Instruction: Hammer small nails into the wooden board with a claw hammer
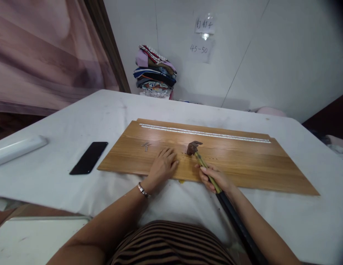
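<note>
A wooden board point(251, 162) lies flat across the white table. My right hand point(212, 176) is wrapped round the yellow-and-black handle of a claw hammer point(192, 148), whose dark head is over the middle of the board. Flat on the wood to the left of the hammer head rests my left hand point(164, 163), its fingers spread a little and a metal bracelet on the wrist. Several loose nails point(146, 146) lie on the board beyond and left of that hand. Small dark marks point(212, 158) run in a row on both sides of the hammer head.
Two white strips point(204, 133) run along the board's far edge. A black phone point(89, 158) lies on the white table point(116, 105), left of the board, with a white rounded object point(19, 149) farther left. Folded cloths point(155, 73) are stacked behind the table, near the wall.
</note>
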`<state>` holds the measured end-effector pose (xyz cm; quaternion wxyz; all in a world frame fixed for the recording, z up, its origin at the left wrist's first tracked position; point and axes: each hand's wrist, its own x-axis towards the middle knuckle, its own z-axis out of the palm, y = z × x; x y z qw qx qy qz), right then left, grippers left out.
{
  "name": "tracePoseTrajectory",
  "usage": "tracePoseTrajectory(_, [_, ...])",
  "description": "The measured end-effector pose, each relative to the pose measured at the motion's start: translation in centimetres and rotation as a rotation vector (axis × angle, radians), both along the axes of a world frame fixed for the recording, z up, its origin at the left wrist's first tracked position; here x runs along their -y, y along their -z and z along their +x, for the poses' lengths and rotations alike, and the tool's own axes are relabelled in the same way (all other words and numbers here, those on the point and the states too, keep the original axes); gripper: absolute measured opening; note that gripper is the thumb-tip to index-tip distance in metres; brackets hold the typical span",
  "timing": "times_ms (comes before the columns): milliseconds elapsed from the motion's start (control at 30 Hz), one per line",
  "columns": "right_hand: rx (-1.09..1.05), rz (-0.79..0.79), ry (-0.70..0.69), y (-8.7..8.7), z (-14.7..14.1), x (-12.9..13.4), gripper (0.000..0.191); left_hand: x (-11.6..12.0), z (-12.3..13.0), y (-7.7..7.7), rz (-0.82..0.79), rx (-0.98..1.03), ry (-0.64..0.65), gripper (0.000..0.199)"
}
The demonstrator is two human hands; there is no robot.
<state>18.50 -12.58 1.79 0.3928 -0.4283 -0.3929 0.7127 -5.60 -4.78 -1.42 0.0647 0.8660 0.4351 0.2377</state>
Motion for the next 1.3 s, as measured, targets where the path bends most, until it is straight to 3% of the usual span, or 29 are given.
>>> tracePoseTrajectory(900, [-0.022, 0.005, 0.001, 0.04, 0.13, -0.07, 0.047, 0.09, 0.01, -0.22, -0.003, -0.054, -0.008, 0.021])
tracePoseTrajectory(1133, [-0.043, 0.029, 0.027, 0.08, 0.41, -0.09, 0.045, 0.11, 0.33, 0.14, -0.072, -0.151, -0.115, 0.044])
tracePoseTrajectory(1300, [-0.049, 0.004, 0.025, -0.51, 0.17, 0.17, 0.048, 0.15, 0.48, 0.14, -0.116, -0.191, -0.105, 0.055])
